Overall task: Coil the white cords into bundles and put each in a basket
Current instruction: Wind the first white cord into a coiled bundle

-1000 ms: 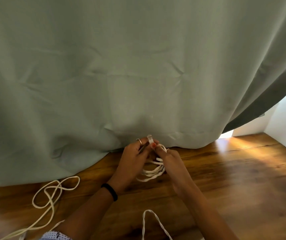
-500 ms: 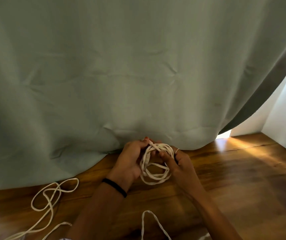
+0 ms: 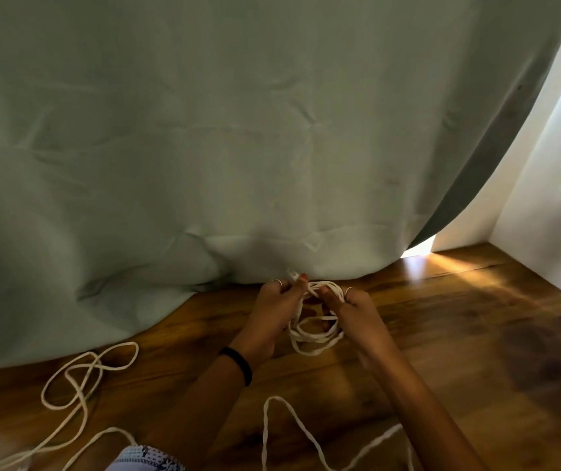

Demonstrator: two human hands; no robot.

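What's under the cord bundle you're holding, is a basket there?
Under the cord bundle, held between left hand and right hand, only bare wooden floor shows. No basket is in view; whatever lies behind the curtain is hidden.

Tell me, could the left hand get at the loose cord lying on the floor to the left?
Probably yes: nothing lies between the left hand and the loose cord, but it must first let go of the bundle.

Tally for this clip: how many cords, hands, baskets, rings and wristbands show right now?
White cords: 3, the coiled bundle, a loose cord at left, a loose cord near the bottom
Hands: 2, left hand, right hand
Baskets: 0
Rings: 2
Wristbands: 1
Total: 8
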